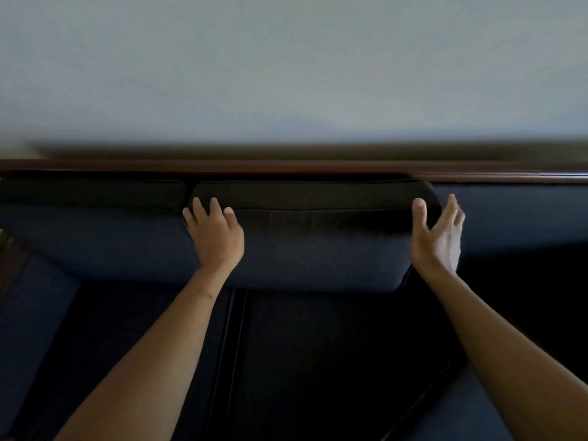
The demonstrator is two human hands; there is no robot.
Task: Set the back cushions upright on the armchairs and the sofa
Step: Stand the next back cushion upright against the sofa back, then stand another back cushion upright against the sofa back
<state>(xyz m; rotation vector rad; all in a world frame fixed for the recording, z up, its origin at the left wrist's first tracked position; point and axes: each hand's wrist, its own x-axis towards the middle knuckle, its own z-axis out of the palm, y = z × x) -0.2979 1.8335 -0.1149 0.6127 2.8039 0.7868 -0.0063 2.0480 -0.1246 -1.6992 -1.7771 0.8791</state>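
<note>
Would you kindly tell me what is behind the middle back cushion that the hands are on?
Above and behind the middle back cushion runs the sofa's dark wooden top rail, with a pale wall beyond. The cushion covers the sofa's back below the rail.

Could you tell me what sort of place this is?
Probably a living room: a dark blue sofa with back cushions against a wooden top rail, set before a plain pale wall.
</note>
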